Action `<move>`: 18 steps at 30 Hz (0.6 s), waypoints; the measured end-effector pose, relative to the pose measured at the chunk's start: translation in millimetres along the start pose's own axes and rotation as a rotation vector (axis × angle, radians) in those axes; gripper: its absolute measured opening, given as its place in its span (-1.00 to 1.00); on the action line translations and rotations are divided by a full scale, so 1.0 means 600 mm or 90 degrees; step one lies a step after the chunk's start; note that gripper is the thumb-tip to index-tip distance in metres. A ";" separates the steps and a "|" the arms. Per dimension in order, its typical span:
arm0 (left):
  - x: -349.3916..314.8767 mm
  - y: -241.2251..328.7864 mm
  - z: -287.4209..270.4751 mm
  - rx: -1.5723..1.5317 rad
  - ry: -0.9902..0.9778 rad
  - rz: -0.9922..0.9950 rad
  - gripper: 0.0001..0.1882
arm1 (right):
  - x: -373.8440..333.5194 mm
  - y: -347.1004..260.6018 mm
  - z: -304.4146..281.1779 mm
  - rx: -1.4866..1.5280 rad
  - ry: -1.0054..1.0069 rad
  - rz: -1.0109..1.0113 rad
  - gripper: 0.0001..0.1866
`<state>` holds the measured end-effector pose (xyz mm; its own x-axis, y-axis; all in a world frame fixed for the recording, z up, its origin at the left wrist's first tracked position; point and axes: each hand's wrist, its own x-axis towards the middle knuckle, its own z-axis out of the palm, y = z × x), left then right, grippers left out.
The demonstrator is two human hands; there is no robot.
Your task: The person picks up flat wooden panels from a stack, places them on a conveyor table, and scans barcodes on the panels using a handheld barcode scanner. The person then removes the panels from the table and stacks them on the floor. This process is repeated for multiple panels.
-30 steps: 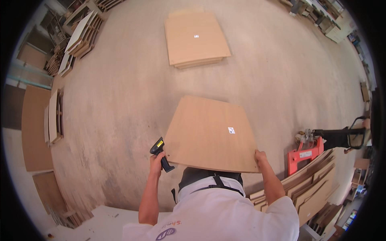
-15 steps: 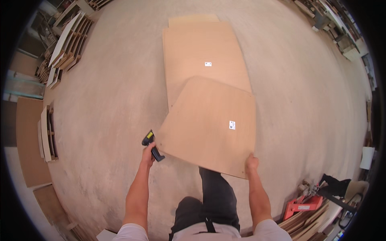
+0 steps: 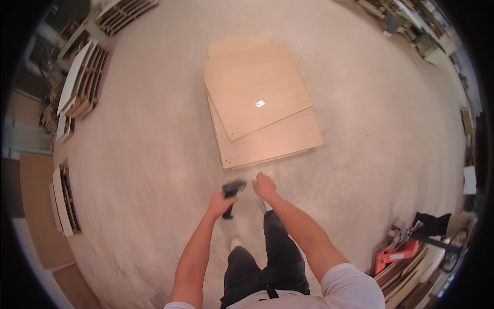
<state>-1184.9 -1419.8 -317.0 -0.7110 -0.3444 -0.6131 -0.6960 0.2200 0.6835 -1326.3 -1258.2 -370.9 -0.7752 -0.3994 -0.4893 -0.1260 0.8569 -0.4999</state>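
Note:
My left hand (image 3: 218, 205) grips a black pistol-shaped handheld scanner (image 3: 234, 188) with a yellow-green patch on it; it is slightly blurred. Just right of the scanner is my right hand (image 3: 264, 186), its fingers curled in and nothing visible in them. Ahead of both hands lies a light brown wooden panel (image 3: 257, 77) bearing a small white label (image 3: 260, 104). It rests askew on another panel (image 3: 278, 144), whose near edge and corners show beneath it. Neither hand touches the panels.
Stacked boards on pallets (image 3: 85, 77) line the left, with a brown sheet (image 3: 41, 211) leaning nearer. At the lower right stand a red pallet jack (image 3: 396, 256) and several wood strips (image 3: 406, 280). Benches with clutter (image 3: 411, 26) fill the far right.
My right hand has let go of the upper panel, which now lies turned, farther off on the stack. Both hands have come together, and the scanner has swung round to point right.

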 end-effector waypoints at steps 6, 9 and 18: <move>-0.251 -0.368 -0.073 0.300 -0.019 -0.130 -0.42 | -0.291 0.092 0.024 0.049 -0.031 0.168 -0.66; -0.399 -0.452 -0.136 0.425 -0.130 -0.312 -0.34 | -0.489 0.273 0.118 0.103 0.104 0.328 -0.58; -0.469 -0.441 -0.167 0.578 -0.264 -0.226 -0.35 | -1.109 0.510 0.424 -0.148 0.108 0.383 -0.88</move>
<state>-790.5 -1472.6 -285.5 -0.3111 -0.2219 -0.9241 -0.5625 0.8268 -0.0092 -691.5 -813.4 -380.0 -0.8361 0.2107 -0.5065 0.2431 0.9700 0.0022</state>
